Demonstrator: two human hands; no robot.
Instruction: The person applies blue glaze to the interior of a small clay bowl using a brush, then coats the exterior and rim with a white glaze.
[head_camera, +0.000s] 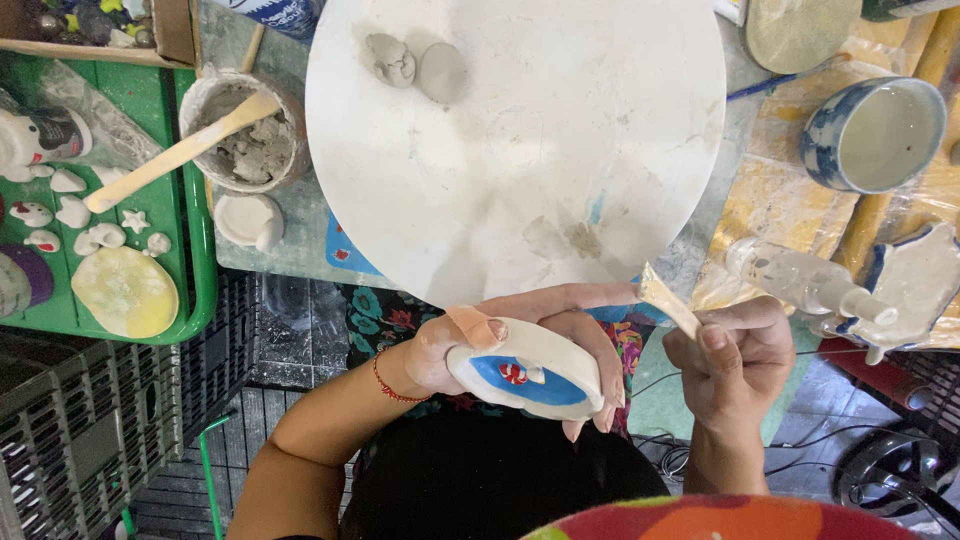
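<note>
Now you hold clay work below the round white board (520, 170).
Your left hand (470, 345) grips a white oval dish with blue inside (525, 380); your right hand (735, 360) clasps a flat wooden stick (668, 300).

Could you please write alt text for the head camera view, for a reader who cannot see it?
Seen from above, a person's left hand holds a white oval dish with a blue inside, while the right hand holds a flat wooden stick beside it. Beyond lie a round white board and a tub of grey clay.
</note>
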